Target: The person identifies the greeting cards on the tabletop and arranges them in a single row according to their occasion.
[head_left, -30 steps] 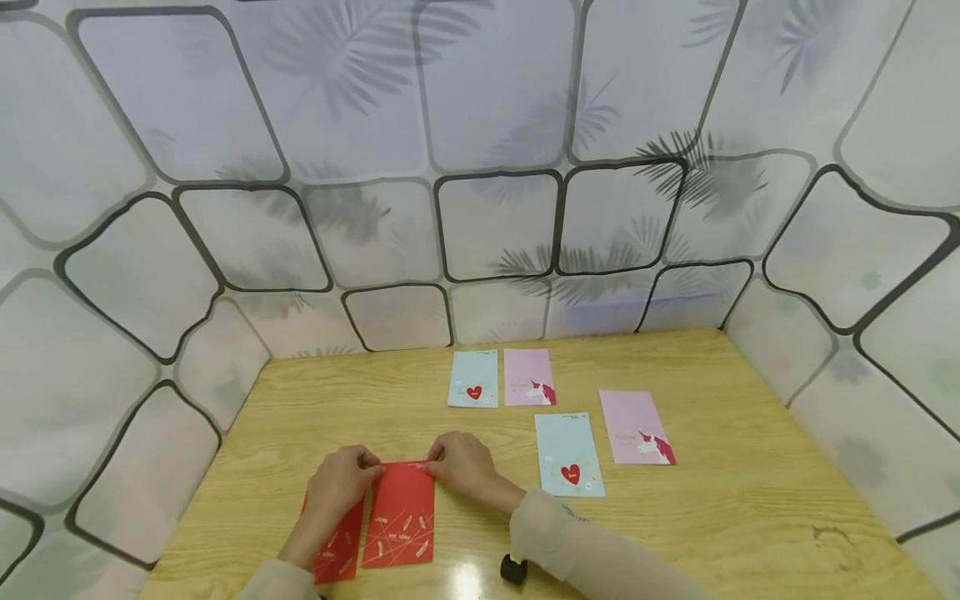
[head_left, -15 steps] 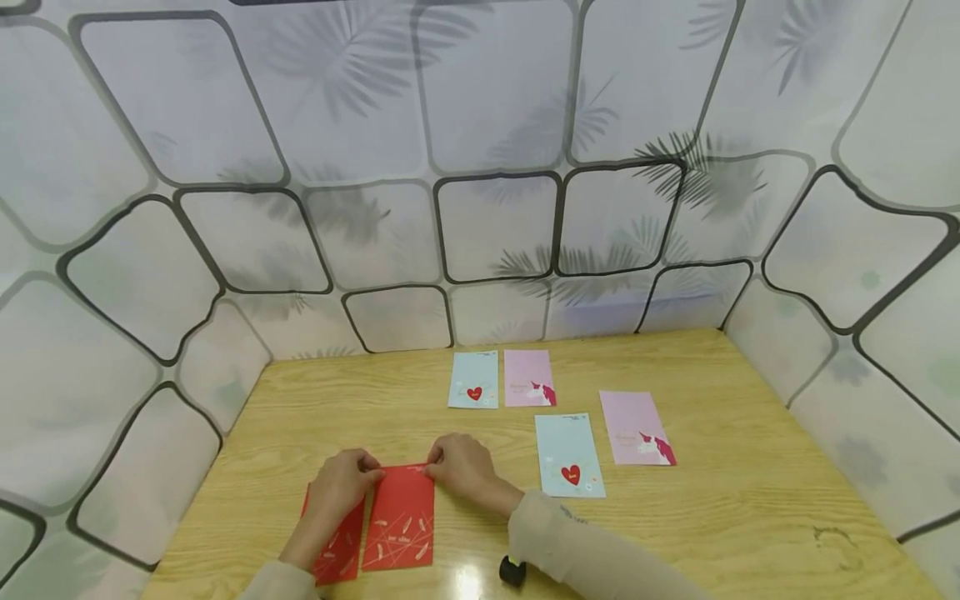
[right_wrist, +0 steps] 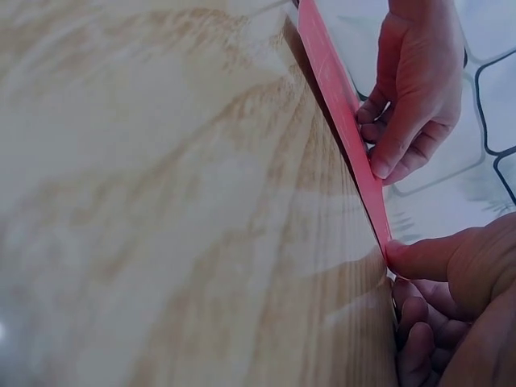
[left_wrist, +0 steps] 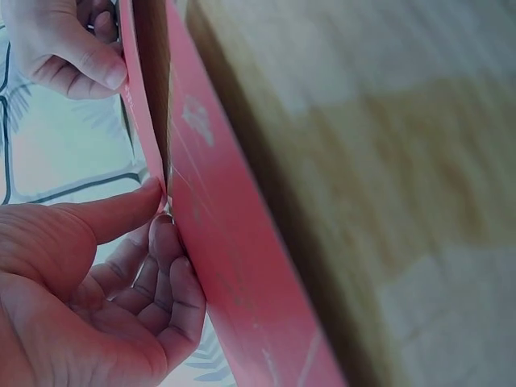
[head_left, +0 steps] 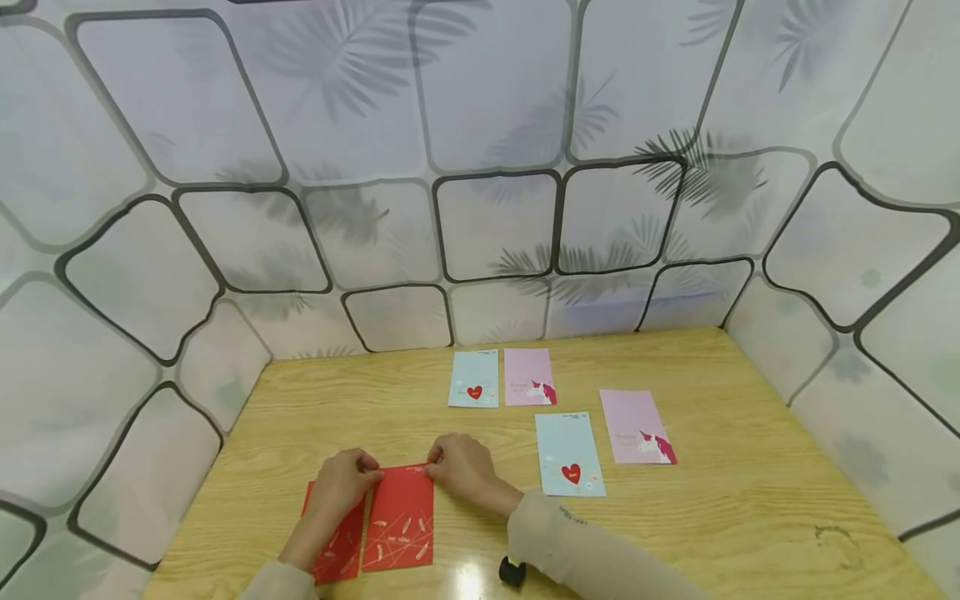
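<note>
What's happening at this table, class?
A person's left hand and right hand pinch the far corners of a red card. A second red card lies beside it, partly hidden by the left arm. Two blue cards and two pink cards lie farther back, to the right.

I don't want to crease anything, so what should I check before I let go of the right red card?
1. Left hand pinches the upper left corner of the right red card: ok.
2. Right hand pinches its upper right corner: ok.
3. Left red card apart from it: ok where visible, with a narrow gap between them.
4. Left red card uncovered: not ok, the left arm and hand hide part of it.
5. Nearer light blue card clear of the held card: ok.
6. Held card lying fully flat on the table: cannot tell.
</note>
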Demonstrator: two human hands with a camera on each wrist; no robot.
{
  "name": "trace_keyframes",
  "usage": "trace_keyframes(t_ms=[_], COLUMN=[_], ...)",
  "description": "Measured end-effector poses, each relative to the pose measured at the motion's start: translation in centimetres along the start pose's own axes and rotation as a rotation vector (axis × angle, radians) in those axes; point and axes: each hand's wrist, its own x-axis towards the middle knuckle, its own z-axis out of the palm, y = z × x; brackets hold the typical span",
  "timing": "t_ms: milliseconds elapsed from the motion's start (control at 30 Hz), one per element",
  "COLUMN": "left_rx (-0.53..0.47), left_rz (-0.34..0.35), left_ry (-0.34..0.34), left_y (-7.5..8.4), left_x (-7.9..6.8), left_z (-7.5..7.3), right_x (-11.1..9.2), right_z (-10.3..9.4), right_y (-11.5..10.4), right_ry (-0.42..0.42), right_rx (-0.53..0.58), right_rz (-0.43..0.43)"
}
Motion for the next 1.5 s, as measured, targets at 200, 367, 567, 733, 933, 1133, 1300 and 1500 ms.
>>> trace_keyframes(t_ms=[200, 367, 567, 733, 933, 1133, 1300, 1500], left_rx=[-0.008, -0.004, 0.01, 0.008, -0.021, -0.016, -0.058, -0.102], left_rz=[0.017, 0.02, 0.007, 0.005, -0.015, 0.042, 0.091, 0.124], left_ry=[0.005, 0.01, 0.005, 0.002, 0.026, 0.069, 0.092, 0.101], left_y=[-0.2, -0.2, 0.0, 0.0, 0.1, 0.5, 1.3, 3.3], left_x=[0.0, 0.1, 0.1, 0.1, -0.3, -0.5, -0.7, -1.2], left_z=[0.1, 0.1, 0.1, 0.1, -0.8, -2.8, -3.9, -4.5], right_x=[0.0, -0.1, -0.1, -0.2, -0.4, -0.4, -0.9, -1.9], right_z=[0.2, 0.2, 0.1, 0.0, -0.6, -2.3, -4.9, -8.9], right_y=[0.1, 0.1, 0.1, -0.1, 0.1, 1.3, 2.2, 3.3], right_ry=[0.008, 0.017, 0.019, 0.014, -0.031, -0.132, -0.15, -0.116], right_rx=[-0.019, -0.027, -0.029, -0.031, 0.119, 0.292, 0.33, 0.373], right_rz=[-0.003, -0.003, -0.003, 0.002, 0.031, 0.039, 0.011, -0.023])
